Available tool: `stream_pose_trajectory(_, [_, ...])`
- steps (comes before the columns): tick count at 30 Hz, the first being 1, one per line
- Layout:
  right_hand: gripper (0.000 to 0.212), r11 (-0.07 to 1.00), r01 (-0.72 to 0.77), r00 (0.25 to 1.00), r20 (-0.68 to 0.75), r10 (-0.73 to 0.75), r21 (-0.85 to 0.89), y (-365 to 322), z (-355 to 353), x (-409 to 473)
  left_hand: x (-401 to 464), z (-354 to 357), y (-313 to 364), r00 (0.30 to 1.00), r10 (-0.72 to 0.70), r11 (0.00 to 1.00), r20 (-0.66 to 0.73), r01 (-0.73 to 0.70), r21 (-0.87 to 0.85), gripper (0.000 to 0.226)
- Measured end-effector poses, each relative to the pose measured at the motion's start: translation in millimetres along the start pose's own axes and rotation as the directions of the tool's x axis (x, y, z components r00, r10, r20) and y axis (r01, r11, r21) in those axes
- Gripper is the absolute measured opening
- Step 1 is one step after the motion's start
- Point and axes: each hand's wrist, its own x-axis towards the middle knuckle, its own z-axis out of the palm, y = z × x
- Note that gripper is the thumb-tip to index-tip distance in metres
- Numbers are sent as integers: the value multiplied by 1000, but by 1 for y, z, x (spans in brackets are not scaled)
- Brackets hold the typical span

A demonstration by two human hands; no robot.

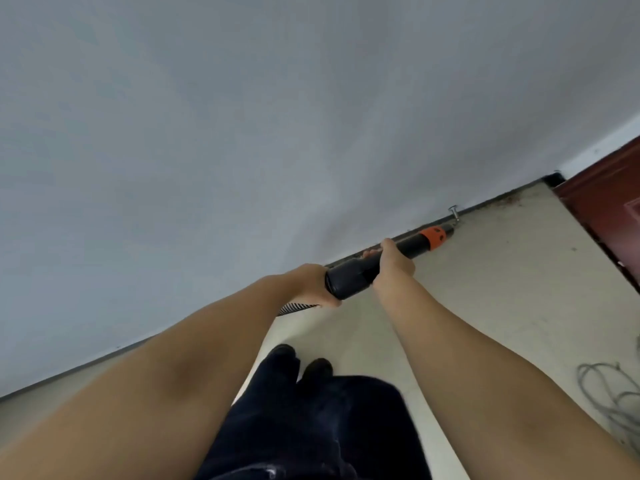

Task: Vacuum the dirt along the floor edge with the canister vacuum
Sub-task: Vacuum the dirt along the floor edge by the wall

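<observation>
**Desk editor:** What's nearest the camera?

**Photographer:** Dark trousers (311,427) and dark shoes (301,365) at the bottom of the frame, standing on a pale floor (502,306). A loose coil of grey cable (613,396) lies on the floor at the right edge.

**Desk editor:** And the hands?

**Photographer:** Two bare forearms reach forward. The left hand (311,285) is curled around the rear end of the black vacuum wand (360,271), where a ribbed hose (294,308) emerges just beneath that grip. The right hand (391,261) is wrapped around the wand farther along, thumb over the top.

**Desk editor:** Describe the wand.

**Photographer:** A smooth black tube, thicker at the rear, with an orange collar (433,237) beyond the right hand and a short dark tip past that. It lies almost parallel to the wall (242,116), pointing along the dark strip where floor meets wall. The canister itself is out of frame.

**Desk editor:** What's beyond the tip?

**Photographer:** A small metal door stop (454,213) stands up from the floor, just beside the tip. Farther along the floor edge there's a scatter of reddish-brown dirt (505,201), near a dark red door (602,202) in the corner.
</observation>
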Motion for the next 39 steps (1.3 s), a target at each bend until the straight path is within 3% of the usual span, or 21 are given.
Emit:
stream_pose_trajectory(4, [37, 997, -23, 1000, -22, 21, -73, -21, -34, 26, 13, 22, 37, 1000, -20, 1000, -24, 20, -15, 26])
stream_pose_trajectory(6, [32, 993, -26, 998, 49, 32, -111, -23, -48, 43, 16, 39, 50, 996, -67, 997, -56, 64, -47, 27])
stream_pose_trajectory(7, [26, 989, -20, 996, 83, 32, -144, -24, -52, 52, 15, 49, 55, 992, -97, 992, -82, 91, -82, 26])
stream_pose_trajectory(13, [45, 888, 23, 961, 256, 107, -459, 12, -75, 76, -23, 140, 74, 929, -323, 884, -183, 226, -410, 23])
stream_pose_trajectory(16, [26, 812, 81, 943, 308, 124, -578, 41, -79, 67, -43, 176, 65, 878, -427, 825, -217, 280, -491, 24])
stream_pose_trajectory(21, [24, 654, 181, 914, 372, 164, -735, 105, -61, 65, -59, 239, 46, 771, -592, 669, -236, 307, -676, 24])
stream_pose_trajectory(26, [14, 434, 287, 855, 433, 287, -854, 189, -38, 75, -52, 301, 21, 617, -773, 390, -147, 281, -877, 33])
stream_pose_trajectory(28, [12, 355, 344, 824, 461, 329, -869, 217, -28, 88, -36, 322, 7, 584, -804, 297, -111, 232, -926, 31])
stream_pose_trajectory(33, [13, 225, 456, 760, 508, 406, -861, 289, 6, 181, 53, 372, -53, 605, -795, 101, -48, 55, -993, 40])
stream_pose_trajectory(39, [14, 188, 512, 738, 541, 403, -838, 388, 41, 342, 194, 445, -150, 569, -821, 103, -46, 67, -992, 33])
